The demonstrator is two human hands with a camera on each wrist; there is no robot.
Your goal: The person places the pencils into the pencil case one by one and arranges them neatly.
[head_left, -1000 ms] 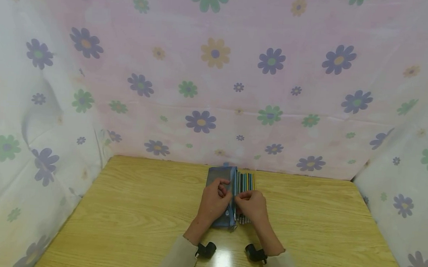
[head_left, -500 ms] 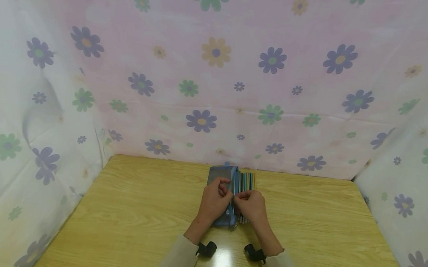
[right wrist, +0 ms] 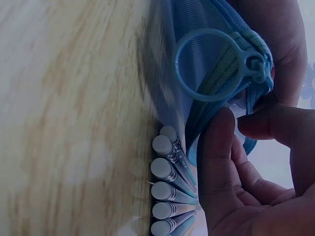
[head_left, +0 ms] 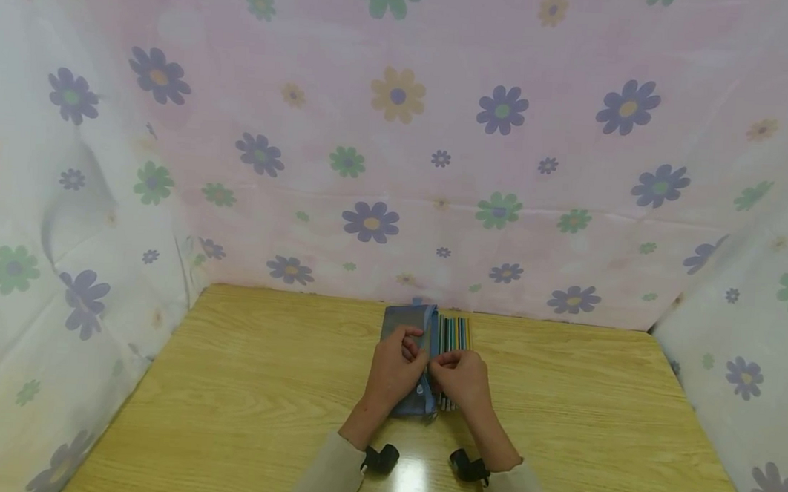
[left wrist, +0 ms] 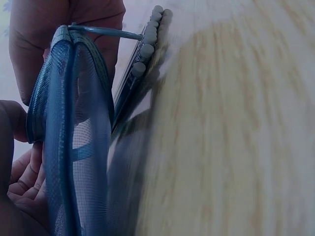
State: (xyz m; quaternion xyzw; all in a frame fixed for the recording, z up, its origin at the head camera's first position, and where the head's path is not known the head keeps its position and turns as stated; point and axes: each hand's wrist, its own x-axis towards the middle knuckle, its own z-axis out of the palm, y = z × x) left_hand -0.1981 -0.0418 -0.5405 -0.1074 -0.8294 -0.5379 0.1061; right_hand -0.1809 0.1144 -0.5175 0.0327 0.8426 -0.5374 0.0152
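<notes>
At the far middle of a wood-grain counter (head_left: 260, 373), a blue mesh pouch (head_left: 400, 317) runs lengthwise near to far, its zip edge (left wrist: 61, 157) toward the right. The left hand (head_left: 394, 369) and right hand (head_left: 464, 376) both pinch that edge, fingertips close together. Just right of the pouch, pencils (head_left: 455, 332) lie parallel, eraser ends near, closer to the right hand.

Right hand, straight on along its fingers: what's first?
The pouch. The right hand seems to be at its edge already. Just past that edge looks to be the left hand, though depth is unclear.
</notes>
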